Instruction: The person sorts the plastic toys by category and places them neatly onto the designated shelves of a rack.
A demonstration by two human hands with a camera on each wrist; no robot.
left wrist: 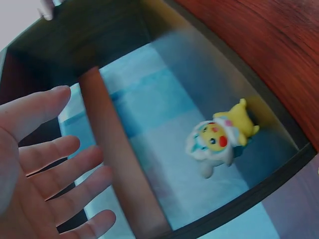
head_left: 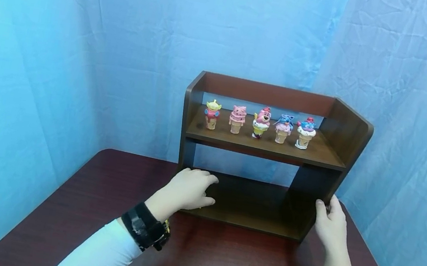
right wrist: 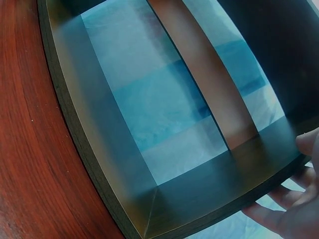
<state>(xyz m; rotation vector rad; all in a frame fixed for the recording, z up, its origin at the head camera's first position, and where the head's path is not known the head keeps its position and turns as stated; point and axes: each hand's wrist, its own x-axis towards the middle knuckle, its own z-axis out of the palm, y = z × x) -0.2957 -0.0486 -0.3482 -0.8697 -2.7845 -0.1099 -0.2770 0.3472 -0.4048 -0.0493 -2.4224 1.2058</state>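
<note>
A dark brown two-tier shelf stands on the table. On its lower board, in the left wrist view, is a small yellow figurine with a white hood; the left hand hides it in the head view. My left hand is at the left part of the lower tier, fingers spread and apart from the figurine. My right hand grips the front edge of the right side panel, thumb inside and fingers outside.
Several ice-cream-cone character figurines stand in a row on the upper board, among them a green-headed one and a pink bear. The reddish-brown table extends in front of the shelf. Blue cloth hangs behind and at both sides.
</note>
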